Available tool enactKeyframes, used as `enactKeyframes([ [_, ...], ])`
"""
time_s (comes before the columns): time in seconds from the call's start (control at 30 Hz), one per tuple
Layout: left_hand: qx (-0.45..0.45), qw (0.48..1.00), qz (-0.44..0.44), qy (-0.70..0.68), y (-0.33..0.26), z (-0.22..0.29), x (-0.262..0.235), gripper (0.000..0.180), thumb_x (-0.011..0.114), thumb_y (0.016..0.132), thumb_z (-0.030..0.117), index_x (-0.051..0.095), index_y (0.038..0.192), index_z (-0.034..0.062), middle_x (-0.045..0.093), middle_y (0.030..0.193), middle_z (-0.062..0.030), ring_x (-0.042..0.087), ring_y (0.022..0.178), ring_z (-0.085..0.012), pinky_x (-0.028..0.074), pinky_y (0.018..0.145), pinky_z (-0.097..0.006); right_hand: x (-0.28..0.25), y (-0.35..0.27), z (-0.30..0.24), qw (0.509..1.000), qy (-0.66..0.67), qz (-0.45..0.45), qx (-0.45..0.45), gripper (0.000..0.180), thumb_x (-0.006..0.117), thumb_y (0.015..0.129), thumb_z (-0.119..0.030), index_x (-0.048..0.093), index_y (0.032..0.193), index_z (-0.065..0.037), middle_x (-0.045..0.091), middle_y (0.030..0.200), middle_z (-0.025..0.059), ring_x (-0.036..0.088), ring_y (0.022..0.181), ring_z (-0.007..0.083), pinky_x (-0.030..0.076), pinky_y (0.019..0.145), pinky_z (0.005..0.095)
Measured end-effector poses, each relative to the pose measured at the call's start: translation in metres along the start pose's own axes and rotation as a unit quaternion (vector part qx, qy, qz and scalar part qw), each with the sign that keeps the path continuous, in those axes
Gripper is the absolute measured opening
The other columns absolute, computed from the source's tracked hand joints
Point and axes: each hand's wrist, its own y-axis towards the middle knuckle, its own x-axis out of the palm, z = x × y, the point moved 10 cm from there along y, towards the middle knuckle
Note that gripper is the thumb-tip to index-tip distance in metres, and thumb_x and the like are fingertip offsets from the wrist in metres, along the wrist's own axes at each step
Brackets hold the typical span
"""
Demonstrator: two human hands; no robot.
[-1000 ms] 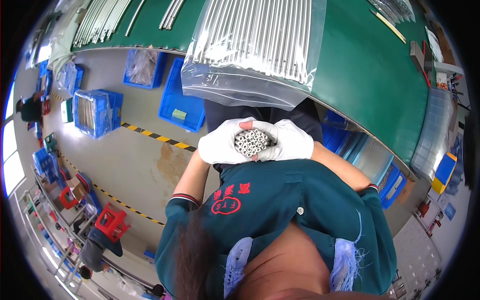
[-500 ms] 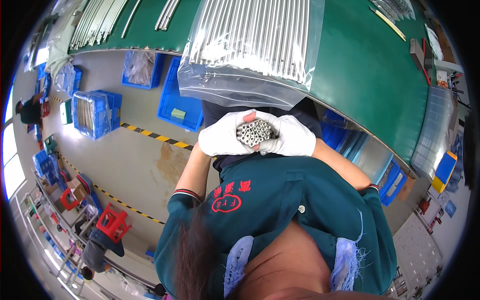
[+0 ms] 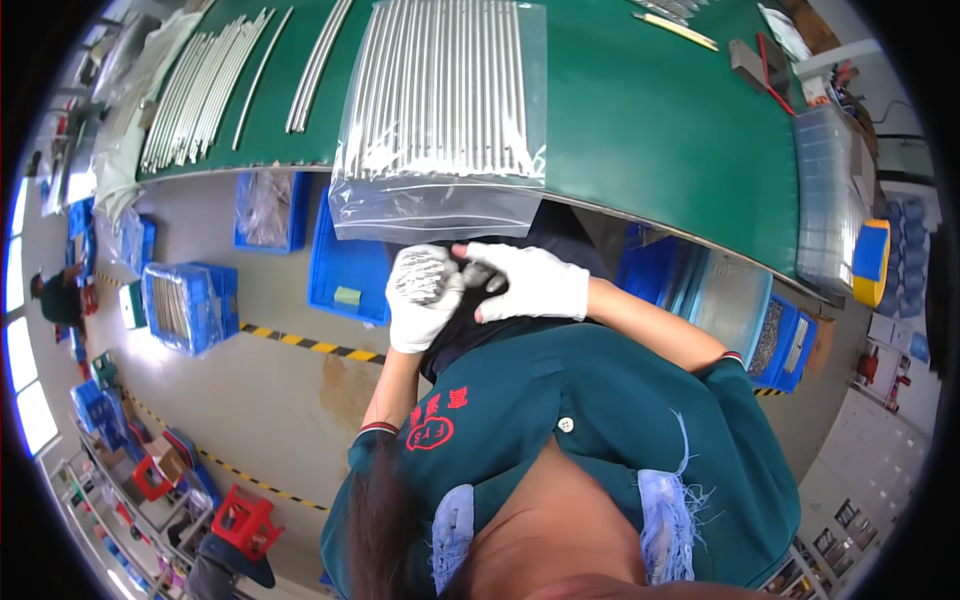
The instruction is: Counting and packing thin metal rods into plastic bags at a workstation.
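In my white-gloved left hand (image 3: 421, 325) is a bundle of thin metal tubes (image 3: 421, 275). Their ends face up and look smeared by motion, and the fingers are wrapped round them. Just right of the bundle, my right hand (image 3: 530, 282), also gloved in white, has its thumb and fingers apart with nothing between them. Its fingertips come close to the left hand; whether they touch it I cannot tell. Beyond both hands, a clear plastic bag (image 3: 440, 212) full of long metal tubes (image 3: 440, 90) lies on the green table (image 3: 660, 150), its near end hanging over the edge.
Loose tubes (image 3: 205, 95) lie on the table's left. A cutter-like yellow tool (image 3: 677, 31) and a grey block (image 3: 746, 66) are at the far right. Blue bins (image 3: 345, 270) stand below the table edge. More bins (image 3: 785, 345) sit by my right elbow.
My right hand has let go of the tube bundle and opened beside it. The left hand keeps the bundle, now farther left. My view has shifted, showing more of the table's left side.
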Motion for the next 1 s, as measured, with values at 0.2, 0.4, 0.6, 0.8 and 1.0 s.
enactKeyframes([
  [0.2,-0.163,0.791,0.144,-0.571,0.01,-0.031,0.001,0.025,0.057,0.077,0.01,0.049,0.1,0.0037,0.048,0.072,-0.0043,0.051,0.068,-0.0178,0.046,0.071,-0.037,0.023,0.021,-0.011,0.994,-0.095,0.04,-0.036,0.09,0.072,0.067,-0.038,0.031,0.137,0.0,0.045,0.131,0.0214,0.049,0.116,0.0338,0.042,0.096,0.0374],
  [0.4,-0.287,0.741,0.234,-0.56,-0.012,-0.074,0.021,0.022,0.062,0.086,0.023,0.054,0.095,0.0048,0.055,0.077,-0.0058,0.057,0.07,-0.0198,0.051,0.073,-0.04,0.027,0.011,0.01,0.983,0.101,-0.103,0.111,0.039,0.069,0.069,-0.026,0.053,0.095,0.0,0.063,0.079,0.0123,0.063,0.068,0.0202,0.051,0.061,0.0319],
  [0.6,0.07,0.988,-0.003,0.139,0.008,0.013,-0.001,0.065,0.078,0.068,0.023,0.051,0.123,0.0014,0.053,0.119,-0.0183,0.048,0.115,-0.0323,0.038,0.099,-0.04,0.03,-0.024,0.074,0.911,0.277,-0.175,0.25,0.025,0.068,0.075,-0.02,0.058,0.088,-0.002,0.061,0.067,0.0062,0.06,0.056,0.0137,0.05,0.05,0.0261],
  [0.8,0.271,0.912,-0.265,0.157,-0.011,0.034,0.099,0.036,0.069,0.068,0.019,0.055,0.098,0.0059,0.058,0.1,-0.0151,0.056,0.095,-0.0322,0.045,0.084,-0.041,0.027,-0.022,0.058,0.943,0.1,-0.199,0.246,0.025,0.072,0.07,-0.025,0.067,0.081,-0.004,0.064,0.068,0.0066,0.061,0.055,0.0152,0.049,0.05,0.027],
  [1.0,0.09,0.959,-0.235,0.132,0.012,0.028,0.085,0.035,0.066,0.073,0.015,0.059,0.106,0.0101,0.066,0.088,-0.0118,0.064,0.08,-0.0297,0.051,0.071,-0.037,-0.017,-0.019,0.015,0.967,0.156,-0.105,0.171,0.043,0.055,0.088,-0.041,0.06,0.103,-0.002,0.063,0.085,0.0121,0.062,0.06,0.0176,0.054,0.056,0.0295],
])
